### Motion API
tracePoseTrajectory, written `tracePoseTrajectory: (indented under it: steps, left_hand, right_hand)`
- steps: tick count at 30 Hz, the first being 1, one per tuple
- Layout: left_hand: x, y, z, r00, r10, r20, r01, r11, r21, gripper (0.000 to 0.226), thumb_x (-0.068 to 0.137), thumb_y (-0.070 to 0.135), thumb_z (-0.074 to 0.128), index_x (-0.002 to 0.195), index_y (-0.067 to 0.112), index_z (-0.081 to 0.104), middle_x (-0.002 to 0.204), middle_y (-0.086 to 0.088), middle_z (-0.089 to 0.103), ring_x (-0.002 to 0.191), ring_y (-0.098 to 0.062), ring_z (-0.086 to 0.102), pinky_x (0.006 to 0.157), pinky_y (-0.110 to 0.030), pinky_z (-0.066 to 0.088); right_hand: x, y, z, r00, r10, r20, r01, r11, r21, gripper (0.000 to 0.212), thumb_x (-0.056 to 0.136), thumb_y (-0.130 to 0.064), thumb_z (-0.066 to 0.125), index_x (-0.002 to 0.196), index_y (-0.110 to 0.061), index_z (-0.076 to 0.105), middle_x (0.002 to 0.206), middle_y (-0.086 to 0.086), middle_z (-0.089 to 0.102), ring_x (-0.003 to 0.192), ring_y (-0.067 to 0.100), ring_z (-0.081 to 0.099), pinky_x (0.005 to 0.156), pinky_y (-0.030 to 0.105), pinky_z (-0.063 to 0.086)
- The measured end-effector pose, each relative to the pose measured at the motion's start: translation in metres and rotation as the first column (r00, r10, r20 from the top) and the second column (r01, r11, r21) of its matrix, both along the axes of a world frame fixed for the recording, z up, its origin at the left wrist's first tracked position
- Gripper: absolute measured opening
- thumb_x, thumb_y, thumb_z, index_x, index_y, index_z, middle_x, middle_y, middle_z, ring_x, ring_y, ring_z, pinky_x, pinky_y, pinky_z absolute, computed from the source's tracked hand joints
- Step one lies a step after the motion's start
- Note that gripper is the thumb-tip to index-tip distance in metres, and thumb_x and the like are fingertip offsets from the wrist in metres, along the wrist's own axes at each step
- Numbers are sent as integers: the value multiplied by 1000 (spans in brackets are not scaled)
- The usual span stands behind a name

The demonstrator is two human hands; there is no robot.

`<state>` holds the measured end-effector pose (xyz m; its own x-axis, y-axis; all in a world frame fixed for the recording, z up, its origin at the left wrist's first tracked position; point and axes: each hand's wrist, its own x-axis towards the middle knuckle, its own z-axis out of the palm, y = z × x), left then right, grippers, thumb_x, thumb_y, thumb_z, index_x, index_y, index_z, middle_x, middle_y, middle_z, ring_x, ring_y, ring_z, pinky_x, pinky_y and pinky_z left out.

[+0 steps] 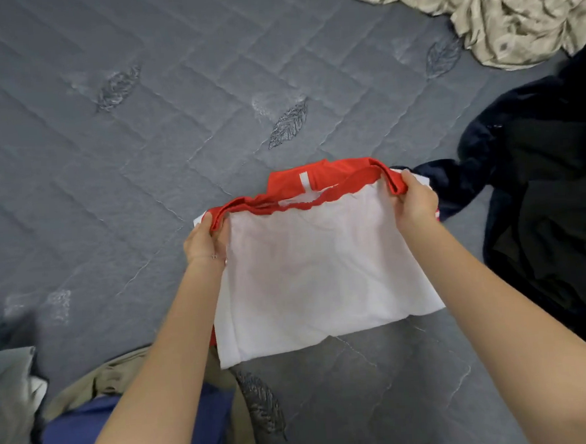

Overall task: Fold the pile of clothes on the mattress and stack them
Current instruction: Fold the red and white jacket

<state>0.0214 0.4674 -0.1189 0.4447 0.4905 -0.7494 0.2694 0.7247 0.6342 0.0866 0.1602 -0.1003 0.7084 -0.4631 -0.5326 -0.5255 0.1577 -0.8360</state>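
Observation:
A red and white garment (318, 271) lies partly folded on the grey quilted mattress (126, 156), white inner side up, red waistband at its far edge. My left hand (205, 239) grips the waistband's left end. My right hand (415, 199) grips its right end. Both hands hold that red edge stretched between them, slightly raised. A red part with a white stripe (304, 181) shows beyond the waistband.
A dark navy and black garment (544, 206) lies crumpled at the right, touching the red one. A beige patterned cloth (498, 10) is bunched at the top right. Khaki and blue clothes (101, 415) sit at the bottom left, with more cloth (6, 383) at the left edge.

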Motion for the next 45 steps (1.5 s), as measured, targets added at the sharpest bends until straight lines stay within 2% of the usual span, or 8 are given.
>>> tracePoseTrajectory:
  steps: [3,7,12,18,25,31,37,45]
  left_hand:
    - [13,3,-27,999,-2,52,6,997,-73,9,97,9,50,97,5,58,85,-4,62,68,-10,65,82,-23,55]
    - [-3,-40,-33,962,-271,-29,263,894,364,38,97,12,49,135,11,42,110,6,56,107,-11,52,95,-26,39]
    - [-13,-79,-65,486,-646,-589,684,-139,716,57,91,45,38,146,28,35,158,-8,18,145,-26,12,116,-46,4]
    - [-10,-86,-89,243,-432,-869,742,-494,453,72,82,67,7,149,41,1,160,-6,-9,146,-27,-9,112,-51,-14]
    - [-21,-104,-81,398,-402,-824,589,-577,566,61,93,53,27,149,28,24,155,-20,18,142,-36,14,114,-56,8]
    - [-38,-159,-73,97,-519,-849,439,-743,504,67,90,59,39,149,33,22,157,-11,21,144,-35,19,110,-62,19]
    - [-36,-175,-56,9,-520,-854,589,-687,425,66,96,50,41,151,37,7,160,-5,-10,146,-28,-12,114,-56,-5]
    - [-60,-157,-11,445,-874,-193,762,256,595,34,99,28,49,133,23,51,134,2,52,119,-15,50,102,-22,39]
  right_hand:
    - [9,2,-7,994,83,75,-91,991,100,28,89,-27,54,63,-26,62,63,-12,55,66,-1,60,75,23,46]
    - [-2,11,-34,889,445,106,-420,886,-196,26,92,-29,61,118,-23,60,118,-8,61,112,5,56,103,30,42]
    - [-15,22,-67,501,808,-310,-709,178,-683,59,92,-39,57,146,-26,38,158,9,22,147,31,14,116,47,6]
    - [-9,24,-84,358,736,-574,-743,-148,-653,60,97,-56,29,151,-37,15,162,3,-4,148,30,-7,116,51,-6]
    - [-23,-11,-66,642,692,-329,-580,158,-799,65,82,-48,55,138,-16,49,151,18,33,141,39,25,114,54,15]
    - [-66,-61,-35,868,358,-345,-496,657,-568,97,75,-43,77,150,-15,22,148,6,30,137,22,31,109,41,32]
    - [-81,-72,-26,775,457,-437,-607,732,-310,44,83,-40,71,117,-17,59,104,-1,63,94,18,58,77,29,41]
    - [-85,-24,19,814,529,-241,-580,711,-398,33,86,-25,69,115,-12,59,103,-1,62,92,17,56,74,27,38]
